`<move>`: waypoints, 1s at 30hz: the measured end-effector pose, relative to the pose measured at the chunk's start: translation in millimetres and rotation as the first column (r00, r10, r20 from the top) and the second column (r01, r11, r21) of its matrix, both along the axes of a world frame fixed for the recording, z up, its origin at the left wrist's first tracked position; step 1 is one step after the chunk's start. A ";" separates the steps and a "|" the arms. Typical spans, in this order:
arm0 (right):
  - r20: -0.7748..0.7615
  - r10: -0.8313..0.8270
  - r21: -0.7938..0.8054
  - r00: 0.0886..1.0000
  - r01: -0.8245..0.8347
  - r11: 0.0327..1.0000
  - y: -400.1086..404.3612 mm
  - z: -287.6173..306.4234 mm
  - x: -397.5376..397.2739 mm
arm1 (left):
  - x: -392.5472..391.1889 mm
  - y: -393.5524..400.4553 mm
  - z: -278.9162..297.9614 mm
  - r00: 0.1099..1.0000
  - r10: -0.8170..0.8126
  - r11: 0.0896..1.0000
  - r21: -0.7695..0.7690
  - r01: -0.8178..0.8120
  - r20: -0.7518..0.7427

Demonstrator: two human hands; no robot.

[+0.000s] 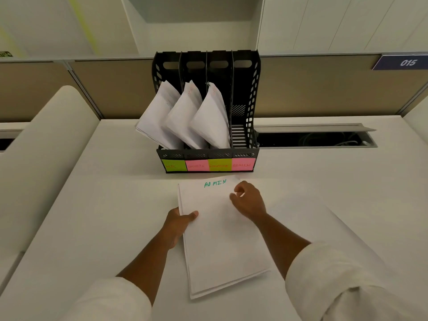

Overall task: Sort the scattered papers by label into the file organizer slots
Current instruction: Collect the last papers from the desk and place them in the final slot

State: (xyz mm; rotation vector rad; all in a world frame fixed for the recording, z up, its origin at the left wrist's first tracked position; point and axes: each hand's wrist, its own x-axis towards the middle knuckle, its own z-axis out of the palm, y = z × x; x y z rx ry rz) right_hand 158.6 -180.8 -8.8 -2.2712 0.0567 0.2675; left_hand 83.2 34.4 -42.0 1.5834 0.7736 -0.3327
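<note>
The ADMIN stack [222, 237] lies flat on the counter [92, 216], just in front of the file organizer [207, 107]. The left hand [179, 222] pinches the stack's left edge, thumb on top. The right hand [249, 201] hovers over the top right corner, fingers [240, 187] loosely curled, gripping nothing. Three slots hold papers; the ADMIN slot [242, 126], at the organizer's right end, looks empty. Best to square the sheets, lift with both hands, and slide them in edge-first.
</note>
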 end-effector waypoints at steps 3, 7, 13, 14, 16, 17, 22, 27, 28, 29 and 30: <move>-0.124 0.159 -0.251 0.979 -0.186 0.950 -29.4 -1.8 10.2 | 1.3 -1.0 -0.9 1.000 0.003 1.000 0.000 -0.003 0.003; -0.365 0.358 -0.450 0.860 -0.499 0.740 -57.6 11.2 23.2 | 2.3 -1.3 1.0 1.000 0.000 1.000 0.007 0.000 0.002; -0.485 0.457 -0.638 0.745 -0.659 0.398 -78.0 25.6 30.4 | -0.5 1.1 2.4 1.000 -0.005 1.000 0.015 0.005 -0.003; -0.490 0.463 -0.678 0.738 -0.657 0.330 -79.5 25.1 29.5 | -1.6 1.8 2.5 1.000 0.001 1.000 0.005 -0.001 -0.001; -0.479 0.486 -0.741 0.732 -0.633 0.223 -81.0 24.6 28.1 | -3.5 3.2 2.9 1.000 0.012 1.000 -0.002 -0.012 0.000; -0.468 0.512 -0.756 0.720 -0.627 0.191 -80.5 24.9 28.3 | -4.5 3.9 3.0 1.000 0.018 1.000 -0.002 -0.018 0.000; -0.391 0.615 -0.663 0.685 -0.673 0.328 -56.4 44.1 35.7 | -6.8 5.5 5.2 0.998 0.069 0.998 0.007 -0.069 -0.002; -0.201 0.713 -0.629 0.671 -0.647 0.431 -8.1 73.4 44.8 | -8.7 10.0 10.2 0.994 0.106 0.994 0.032 -0.106 -0.003; -0.173 0.727 -0.632 0.664 -0.641 0.435 0.9 79.9 46.1 | -9.2 11.8 11.0 0.994 0.113 0.993 0.040 -0.112 -0.003; -0.144 0.738 -0.634 0.659 -0.634 0.442 9.4 87.2 47.5 | -9.8 13.6 11.9 0.993 0.117 0.992 0.050 -0.117 0.000; -0.114 0.748 -0.636 0.654 -0.626 0.451 17.6 94.9 48.7 | -10.6 15.8 12.4 0.992 0.124 0.991 0.060 -0.124 0.005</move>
